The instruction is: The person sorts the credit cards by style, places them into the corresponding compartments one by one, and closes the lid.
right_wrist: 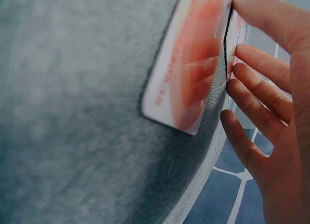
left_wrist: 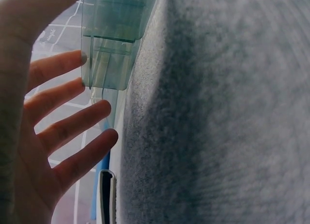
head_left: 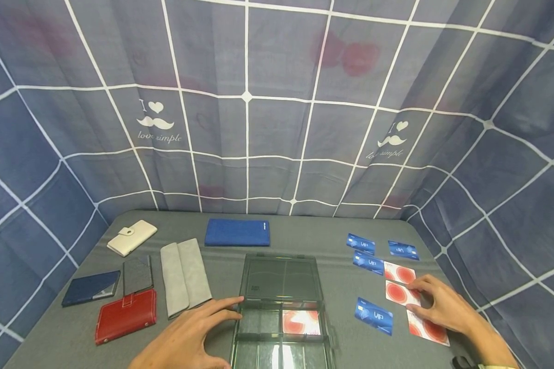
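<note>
Red-and-white rectangular card [head_left: 396, 293], the middle one of three at the lower right of the frame, lies beneath a person's right hand [head_left: 445, 302]; thumb and index finger bracket its right end, though whether they pinch it cannot be told. The thin, flat card could slip as the fingers close, a likely trouble given how little edge it offers. With an upper red-and-white card [head_left: 399, 272] and a lower red-and-white card [head_left: 427, 328] so near, a careless drag might also pull a neighbour along, or nudge the blue "VIP" card [head_left: 368, 262] beside the upper one. At lower centre, the left hand [head_left: 186, 333] spreads its fingers at the left edge of a translucent dark-green plastic compartment box [head_left: 258, 337]; a bump there could skew it across the grey tabletop [head_left: 341, 287]. The box stands with its lid [head_left: 268, 277] folded back, another red-and-white card [head_left: 301, 323] lying in its upper right compartment. At left, the red snap wallet [head_left: 125, 315] and cream snap wallet [head_left: 132, 238] are closed, contents hidden.
</note>
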The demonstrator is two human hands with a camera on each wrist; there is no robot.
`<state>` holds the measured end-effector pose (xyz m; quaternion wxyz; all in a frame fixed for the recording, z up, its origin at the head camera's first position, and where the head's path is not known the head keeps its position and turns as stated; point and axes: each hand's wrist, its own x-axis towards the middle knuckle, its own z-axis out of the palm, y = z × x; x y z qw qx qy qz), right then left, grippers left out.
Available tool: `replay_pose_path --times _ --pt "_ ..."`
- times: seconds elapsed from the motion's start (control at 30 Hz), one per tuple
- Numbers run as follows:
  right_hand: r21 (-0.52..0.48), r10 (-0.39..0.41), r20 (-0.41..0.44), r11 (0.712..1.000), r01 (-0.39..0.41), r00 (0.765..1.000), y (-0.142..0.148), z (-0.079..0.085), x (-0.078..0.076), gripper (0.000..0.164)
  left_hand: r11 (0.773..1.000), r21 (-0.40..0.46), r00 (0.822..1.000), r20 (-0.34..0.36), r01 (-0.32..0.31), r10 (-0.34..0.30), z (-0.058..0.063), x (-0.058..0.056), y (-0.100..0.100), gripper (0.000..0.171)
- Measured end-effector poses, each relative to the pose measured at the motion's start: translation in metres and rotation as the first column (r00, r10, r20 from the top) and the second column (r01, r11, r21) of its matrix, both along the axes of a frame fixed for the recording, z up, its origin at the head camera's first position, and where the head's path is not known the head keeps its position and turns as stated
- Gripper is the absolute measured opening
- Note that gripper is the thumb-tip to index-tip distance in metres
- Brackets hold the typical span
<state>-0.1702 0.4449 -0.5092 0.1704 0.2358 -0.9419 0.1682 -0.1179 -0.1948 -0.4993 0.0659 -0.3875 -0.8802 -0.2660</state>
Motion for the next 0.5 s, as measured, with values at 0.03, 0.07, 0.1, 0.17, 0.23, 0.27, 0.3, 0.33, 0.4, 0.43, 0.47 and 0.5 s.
replay_pose_path --times 0.03,0.07,0.1,0.17,0.23,0.27,0.3,0.33,0.4,0.43,0.47,0.5 --pt "0.008 0.002 -0.008 1.0 -0.002 1.0 -0.0001 0.0004 -0.0009 0.051 1.0 0.001 1.0 -0.004 0.002 -0.002 -0.0001 -0.0001 0.0 0.08" --pt "0.02 -0.001 -0.02 1.0 0.001 1.0 -0.0006 0.001 -0.0015 0.051 1.0 -0.001 1.0 0.002 0.001 -0.001 0.0 -0.0002 -0.0001 0.08" --pt "0.035 -0.002 -0.03 0.999 0.003 1.0 -0.0012 0.0013 -0.0023 0.05 1.0 -0.003 1.0 0.002 0.001 -0.001 -0.0001 -0.0003 -0.0003 0.08" --pt "0.066 -0.006 -0.047 0.998 0.009 0.999 -0.0022 0.0021 -0.0039 0.05 1.0 -0.01 1.0 0.008 0.0 0.0 -0.0004 -0.0004 -0.0004 0.08" --pt "0.094 -0.02 -0.059 0.995 0.025 0.998 -0.0026 0.0021 -0.0048 0.05 1.0 -0.013 1.0 0.001 0.003 -0.003 -0.0014 -0.0006 -0.0007 0.079" --pt "0.103 -0.026 -0.062 0.994 0.032 0.998 -0.0029 0.0023 -0.0047 0.05 1.0 -0.016 1.0 0.006 0.0 0.0 -0.0016 -0.0007 -0.0009 0.079" --pt "0.109 -0.031 -0.06 0.993 0.038 0.998 -0.0032 0.0024 -0.0046 0.051 1.0 -0.017 1.0 0.007 -0.002 0.003 -0.0012 -0.0005 -0.0008 0.079" --pt "0.113 -0.04 -0.055 0.993 0.046 0.998 -0.0039 0.0028 -0.004 0.051 1.0 -0.016 1.0 0.005 -0.001 0.001 -0.0015 -0.0004 -0.0007 0.078" --pt "0.117 -0.047 -0.051 0.992 0.053 0.998 -0.0054 0.0036 -0.0029 0.052 1.0 -0.012 1.0 -0.005 0.004 -0.004 -0.0024 -0.0004 -0.001 0.078" --pt "0.12 -0.051 -0.05 0.991 0.056 0.997 -0.0065 0.0043 -0.0023 0.052 1.0 -0.011 1.0 -0.005 0.005 -0.005 -0.0025 -0.0003 -0.0011 0.078" --pt "0.122 -0.052 -0.045 0.991 0.057 0.998 -0.008 0.0051 -0.0019 0.052 1.0 -0.012 1.0 -0.002 0.003 -0.003 -0.0024 -0.0001 -0.0011 0.078" --pt "0.127 -0.056 -0.041 0.99 0.061 0.998 -0.0096 0.0059 -0.0017 0.052 1.0 -0.012 1.0 -0.004 0.004 -0.004 -0.0026 0.0 -0.0012 0.078"
